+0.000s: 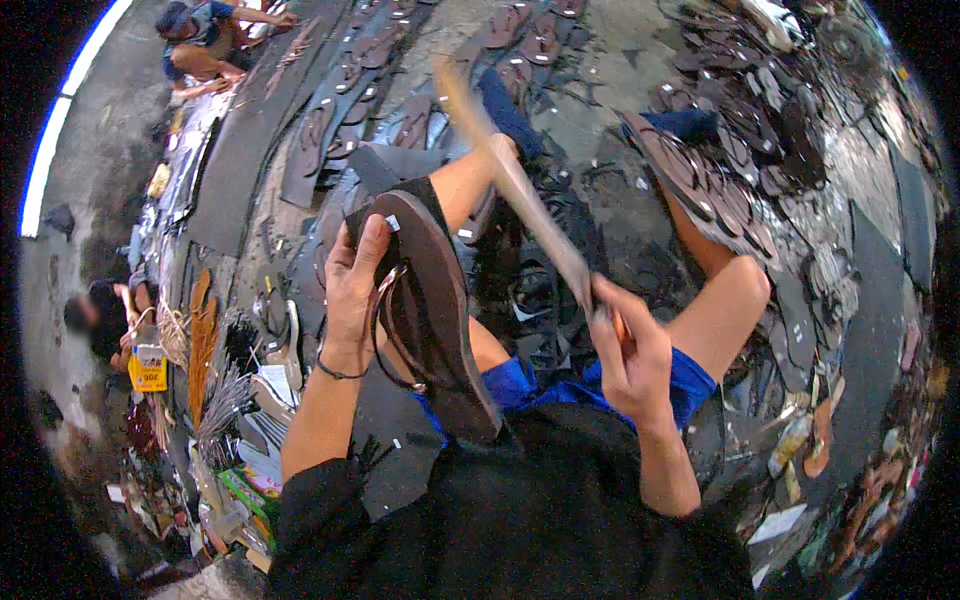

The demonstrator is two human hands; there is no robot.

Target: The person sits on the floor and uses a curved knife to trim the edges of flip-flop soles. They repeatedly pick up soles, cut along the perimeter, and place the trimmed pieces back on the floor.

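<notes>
A dark brown flip-flop [435, 310] is tilted up in front of my body, its strap hanging toward my left wrist. My left hand [352, 290] grips it by the edge, thumb on the sole near a small white sticker. In my closed right hand [635, 350] is a long, pale, wood-coloured tool [535, 205], slanting up and left past the flip-flop. Motion blurs its far end, so its exact kind cannot be made out. Tool and flip-flop appear apart.
Rows of flip-flops [710, 180] and dark sheets [230, 190] cover the floor ahead. Brown strips [203, 330], grey strands [225, 390] and a yellow container [148, 368] lie to my left. One person [205, 45] sits far left; another person [112, 308] is nearer.
</notes>
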